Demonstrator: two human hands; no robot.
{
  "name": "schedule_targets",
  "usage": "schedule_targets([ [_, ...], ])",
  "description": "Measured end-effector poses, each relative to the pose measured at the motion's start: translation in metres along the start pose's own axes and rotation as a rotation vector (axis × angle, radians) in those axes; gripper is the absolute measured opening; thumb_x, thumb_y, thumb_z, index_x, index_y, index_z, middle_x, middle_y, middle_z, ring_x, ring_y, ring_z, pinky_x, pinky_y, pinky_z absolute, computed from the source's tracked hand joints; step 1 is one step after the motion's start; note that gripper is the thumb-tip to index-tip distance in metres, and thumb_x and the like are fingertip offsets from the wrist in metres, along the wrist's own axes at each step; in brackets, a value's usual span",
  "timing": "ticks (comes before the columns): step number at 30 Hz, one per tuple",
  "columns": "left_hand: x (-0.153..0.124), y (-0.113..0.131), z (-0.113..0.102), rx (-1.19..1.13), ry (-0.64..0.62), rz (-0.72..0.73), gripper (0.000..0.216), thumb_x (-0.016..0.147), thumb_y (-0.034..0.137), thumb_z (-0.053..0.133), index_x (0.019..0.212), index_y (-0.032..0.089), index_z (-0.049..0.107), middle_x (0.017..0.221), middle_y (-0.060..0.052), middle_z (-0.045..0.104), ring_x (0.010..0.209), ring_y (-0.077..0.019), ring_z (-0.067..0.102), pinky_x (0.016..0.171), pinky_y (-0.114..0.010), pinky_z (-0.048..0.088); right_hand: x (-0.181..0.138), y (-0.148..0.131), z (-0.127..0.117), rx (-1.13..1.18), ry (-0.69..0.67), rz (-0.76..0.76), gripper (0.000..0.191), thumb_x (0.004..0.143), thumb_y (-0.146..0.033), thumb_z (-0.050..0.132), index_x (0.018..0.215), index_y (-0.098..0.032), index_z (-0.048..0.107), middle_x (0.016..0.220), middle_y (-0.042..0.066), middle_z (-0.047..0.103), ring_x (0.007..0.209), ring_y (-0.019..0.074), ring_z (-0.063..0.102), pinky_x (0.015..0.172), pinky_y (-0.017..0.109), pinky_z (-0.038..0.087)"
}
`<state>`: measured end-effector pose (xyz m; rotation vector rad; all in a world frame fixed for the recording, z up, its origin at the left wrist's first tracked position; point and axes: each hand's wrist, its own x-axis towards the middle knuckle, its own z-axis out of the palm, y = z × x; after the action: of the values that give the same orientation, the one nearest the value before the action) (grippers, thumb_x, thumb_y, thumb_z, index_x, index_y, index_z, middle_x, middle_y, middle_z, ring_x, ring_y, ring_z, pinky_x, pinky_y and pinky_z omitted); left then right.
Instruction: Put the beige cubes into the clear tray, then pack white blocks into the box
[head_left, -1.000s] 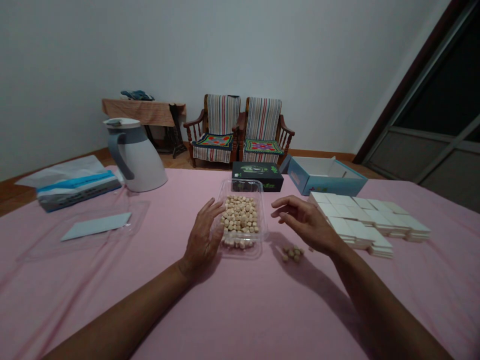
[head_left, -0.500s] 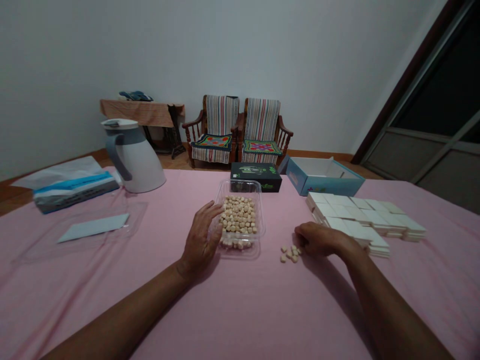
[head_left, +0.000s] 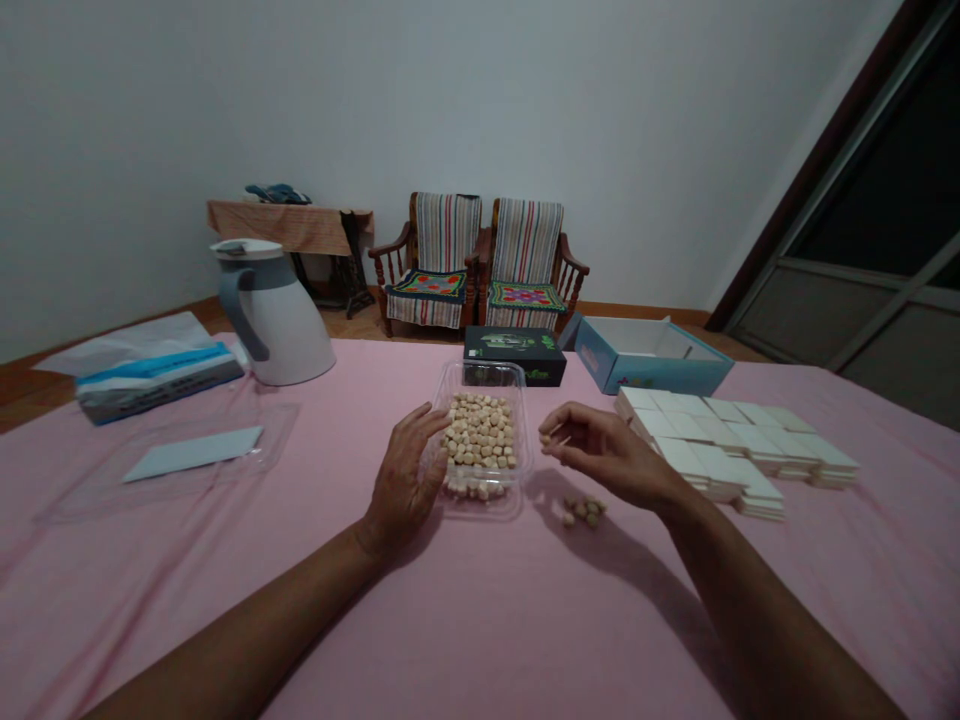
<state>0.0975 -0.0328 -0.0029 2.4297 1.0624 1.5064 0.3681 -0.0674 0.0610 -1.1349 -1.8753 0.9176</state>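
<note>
A clear plastic tray [head_left: 520, 400] full of small beige cubes [head_left: 480, 442] sits mid-table. My left hand [head_left: 405, 480] lies flat against the tray's left side, fingers stretched along its wall. My right hand [head_left: 600, 455] hovers just right of the tray, above the cloth, thumb and fingers pinched on one small beige cube. A little pile of loose cubes [head_left: 583, 511] lies on the pink cloth below that hand.
White flat boxes [head_left: 731, 440] are stacked in rows at right, behind them an open blue box [head_left: 649, 355]. A black box [head_left: 514, 353] stands beyond the tray. A white jug [head_left: 270, 310], a blue-and-grey pack [head_left: 157, 380] and a clear lid with a card [head_left: 191, 450] lie left.
My right hand dropped to the loose pile beside the tray, then rose again toward the tray with a cube pinched in its fingers. My left hand stayed on the tray.
</note>
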Motion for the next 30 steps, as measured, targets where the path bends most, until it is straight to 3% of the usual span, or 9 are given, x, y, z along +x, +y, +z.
schedule_targets([
  [3,0.000,0.001,0.000,-0.009,0.001,-0.009,0.035,0.095,0.036,0.036,0.123,0.020,0.051,0.128,-0.010,0.056,0.129,-0.0243,0.042,0.108,-0.047,0.036,0.002,-0.002,0.000,0.077,0.112,-0.065,0.024,0.080,-0.021,0.055,0.104,-0.020,0.056,0.111,0.008,0.059,0.102,0.0182,0.059,0.080,0.030,0.048],
  [5,0.000,0.002,0.000,-0.012,0.001,-0.010,0.035,0.095,0.036,0.036,0.123,0.020,0.051,0.127,-0.010,0.056,0.129,-0.0243,0.042,0.108,-0.047,0.036,-0.001,0.001,-0.006,-0.033,0.112,0.011,0.019,0.081,-0.020,0.052,0.099,-0.019,0.057,0.101,0.007,0.062,0.093,0.0179,0.061,0.074,0.029,0.049],
  [8,0.000,0.001,0.000,-0.007,-0.003,-0.008,0.035,0.095,0.036,0.036,0.122,0.020,0.051,0.127,-0.010,0.056,0.129,-0.0237,0.042,0.108,-0.046,0.036,-0.008,0.008,-0.016,-0.380,-0.060,0.207,0.016,0.077,-0.014,0.051,0.090,-0.017,0.060,0.087,0.006,0.063,0.077,0.0166,0.060,0.066,0.027,0.045],
  [11,-0.001,0.000,0.001,0.002,-0.001,0.000,0.034,0.095,0.035,0.036,0.123,0.020,0.051,0.127,-0.010,0.056,0.129,-0.0231,0.042,0.108,-0.046,0.036,-0.016,0.012,-0.020,-0.709,-0.289,0.347,0.020,0.070,-0.010,0.056,0.088,-0.016,0.061,0.092,0.008,0.063,0.080,0.0181,0.059,0.068,0.027,0.042],
  [13,-0.001,-0.001,0.001,0.002,-0.001,0.008,0.034,0.095,0.034,0.037,0.123,0.020,0.050,0.127,-0.010,0.056,0.129,-0.0229,0.042,0.108,-0.046,0.035,-0.017,0.013,-0.019,-0.794,-0.400,0.397,0.024,0.067,-0.010,0.059,0.090,-0.016,0.062,0.095,0.009,0.062,0.082,0.0185,0.058,0.068,0.026,0.041],
  [16,0.000,0.001,0.000,0.002,0.001,0.009,0.033,0.095,0.033,0.038,0.122,0.020,0.051,0.127,-0.010,0.056,0.129,-0.0232,0.042,0.108,-0.046,0.036,-0.014,0.018,-0.015,-0.781,-0.453,0.419,0.025,0.066,-0.012,0.061,0.090,-0.016,0.062,0.094,0.008,0.062,0.081,0.0173,0.057,0.066,0.024,0.040],
  [26,0.001,-0.001,0.000,0.003,-0.004,0.012,0.032,0.094,0.033,0.038,0.121,0.020,0.052,0.126,-0.010,0.057,0.129,-0.0244,0.043,0.107,-0.048,0.036,-0.006,0.040,-0.020,-0.711,-0.295,0.387,0.014,0.068,-0.006,0.054,0.075,-0.016,0.060,0.079,0.006,0.064,0.070,0.0151,0.055,0.061,0.025,0.038],
  [28,0.001,-0.001,0.000,-0.001,-0.005,0.020,0.032,0.095,0.032,0.038,0.121,0.020,0.052,0.126,-0.010,0.057,0.128,-0.0243,0.043,0.107,-0.048,0.036,-0.006,0.035,-0.024,-0.586,-0.187,0.329,0.008,0.072,-0.012,0.056,0.077,-0.016,0.058,0.075,0.004,0.062,0.066,0.0141,0.055,0.060,0.025,0.040],
  [30,0.000,0.000,0.000,-0.008,-0.008,0.019,0.032,0.095,0.032,0.037,0.121,0.020,0.052,0.126,-0.010,0.057,0.129,-0.0241,0.043,0.107,-0.048,0.036,-0.004,0.024,-0.023,-0.316,-0.060,0.236,0.011,0.076,-0.021,0.059,0.086,-0.017,0.057,0.076,0.003,0.062,0.068,0.0141,0.057,0.061,0.026,0.043],
])
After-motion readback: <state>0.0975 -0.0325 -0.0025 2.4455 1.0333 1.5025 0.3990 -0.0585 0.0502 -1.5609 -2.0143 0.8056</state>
